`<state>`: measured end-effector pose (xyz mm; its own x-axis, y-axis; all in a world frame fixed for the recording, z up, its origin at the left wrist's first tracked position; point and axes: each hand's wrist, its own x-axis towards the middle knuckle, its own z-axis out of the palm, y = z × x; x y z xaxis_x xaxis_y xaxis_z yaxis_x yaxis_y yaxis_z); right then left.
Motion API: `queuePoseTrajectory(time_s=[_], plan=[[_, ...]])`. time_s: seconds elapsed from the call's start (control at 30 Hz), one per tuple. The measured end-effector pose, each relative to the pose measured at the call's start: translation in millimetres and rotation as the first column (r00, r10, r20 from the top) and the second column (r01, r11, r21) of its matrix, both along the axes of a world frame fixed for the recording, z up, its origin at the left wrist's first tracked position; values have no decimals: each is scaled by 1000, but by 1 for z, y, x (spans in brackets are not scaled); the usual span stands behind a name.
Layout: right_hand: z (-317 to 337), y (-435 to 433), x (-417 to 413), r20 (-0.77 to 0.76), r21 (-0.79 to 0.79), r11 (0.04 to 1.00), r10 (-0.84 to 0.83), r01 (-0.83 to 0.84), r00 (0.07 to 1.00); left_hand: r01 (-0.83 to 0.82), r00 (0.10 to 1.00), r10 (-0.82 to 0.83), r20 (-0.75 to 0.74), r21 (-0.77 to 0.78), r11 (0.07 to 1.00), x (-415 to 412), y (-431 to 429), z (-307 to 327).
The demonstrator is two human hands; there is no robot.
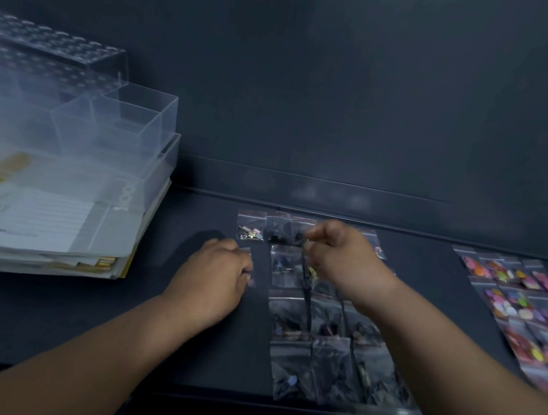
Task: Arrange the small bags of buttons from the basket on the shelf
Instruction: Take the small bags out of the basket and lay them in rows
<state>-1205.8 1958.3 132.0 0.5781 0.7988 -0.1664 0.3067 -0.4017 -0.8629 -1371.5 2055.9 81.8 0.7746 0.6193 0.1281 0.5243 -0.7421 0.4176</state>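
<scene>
The grid of bags (pixel 321 320) lies flat on the shelf (pixel 113 325) in rows and columns, edges nearly touching, so that each bag's contents stay readable from above.

Your right hand (pixel 342 257) hovers over the far rows of the grid. Thumb and forefinger are closed together on the pinched bag (pixel 309 268); the other fingers are loosely curled. A top-edge pinch lets the bag hang straight, probably for lowering into a row. Blur hides its exact outline.

Your left hand (pixel 216 269) sits just left of the grid, fingers curled down with the tips on the loose bag (pixel 250 275). Whether it pinches the bag or only presses it flat cannot be told. Its position suggests a new column is being started there.

Right of the grid, well apart, the coloured bags (pixel 529 307) form their own block, apparently sorted by type. Left of the grid stand the clear trays (pixel 121 119) on the paper stack (pixel 39 220). The basket is not in view.
</scene>
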Motion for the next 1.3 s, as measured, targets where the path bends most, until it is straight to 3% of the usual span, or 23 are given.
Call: queuePoseTrajectory(time_s=[0.13, 0.2, 0.3, 0.4, 0.6, 0.73, 0.9, 1.03, 1.3], plan=[[3, -19, 8, 58, -20, 999, -25, 26, 998, 26, 1000, -26, 15, 18, 1000, 11, 1, 0], [3, -29, 13, 172, -58, 998, -15, 25, 985, 48, 999, -49, 22, 27, 998, 15, 2, -1], [5, -45, 21, 449, -226, 974, 107, -3, 887, 88, 996, -89, 32, 39, 995, 19, 4, -4], [6, -59, 28, 590, -321, 947, 223, -28, 776, 114, 993, -114, 27, 23, 993, 21, 4, -1], [8, -96, 49, 656, -366, 931, 266, -11, 706, 92, 996, -93, 9, 72, 993, 27, -11, 16], [12, -140, 75, 730, -344, 939, 263, 8, 631, 6, 991, -30, 133, 181, 983, 52, -46, 47], [22, -227, 114, 779, -302, 953, 227, 32, 584, 106, 977, -150, 153, 263, 959, 129, -139, 75], [35, -310, 154, 819, -249, 966, 175, 65, 546, 283, 939, -328, 99, 317, 905, 191, -228, 78], [52, -427, 235, 838, -208, 966, 94, 156, 538, 342, 924, -372, 83, 254, 905, 290, -344, 95]])
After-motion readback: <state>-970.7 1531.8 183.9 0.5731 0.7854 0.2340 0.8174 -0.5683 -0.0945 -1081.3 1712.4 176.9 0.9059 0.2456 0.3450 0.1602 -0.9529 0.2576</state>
